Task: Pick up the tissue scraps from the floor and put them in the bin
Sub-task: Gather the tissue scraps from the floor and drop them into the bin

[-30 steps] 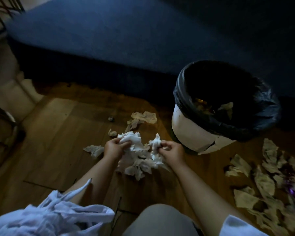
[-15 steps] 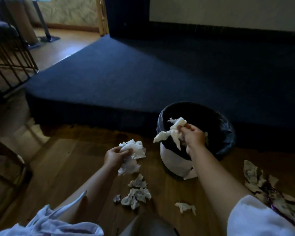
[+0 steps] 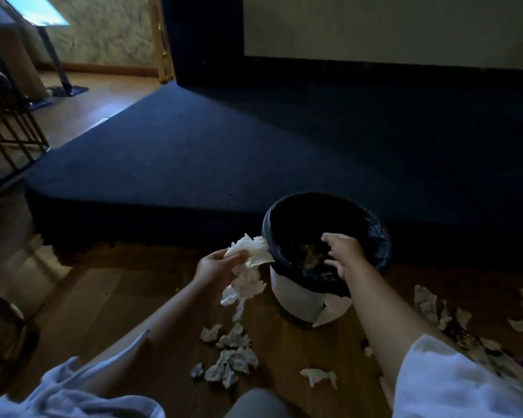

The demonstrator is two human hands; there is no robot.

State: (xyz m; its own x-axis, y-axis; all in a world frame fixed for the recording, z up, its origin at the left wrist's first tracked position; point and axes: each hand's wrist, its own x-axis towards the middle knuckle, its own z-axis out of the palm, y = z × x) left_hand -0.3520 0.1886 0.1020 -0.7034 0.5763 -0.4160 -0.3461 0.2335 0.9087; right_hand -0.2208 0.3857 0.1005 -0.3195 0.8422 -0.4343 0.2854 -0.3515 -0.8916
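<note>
At far left, a dark metal rack (image 3: 9, 140) stood on the wooden floor (image 3: 103, 297). Moving right: the left hand (image 3: 216, 268) gripped a white tissue wad (image 3: 249, 265), fingers and thumb curled round it. The wad was held up off the floor, just beside the left rim of the bin (image 3: 299, 300), with a loose tail hanging down. Contact between wad and rim could not be resolved. Below the wad, a cluster of crumpled scraps (image 3: 230, 357) lay on the floor, and one single scrap (image 3: 319, 377) lay apart to its right.

The bin stood upright, its white wall cracked at the lower right, with a black liner (image 3: 375, 236) folded over the rim. Directly behind it ran the edge of a dark blue platform (image 3: 254, 146). The right hand (image 3: 343, 253) hovered over the bin's mouth with fingers spread and relaxed, holding nothing. Right of the bin, more torn pieces (image 3: 429, 306) were scattered on the floor.
</note>
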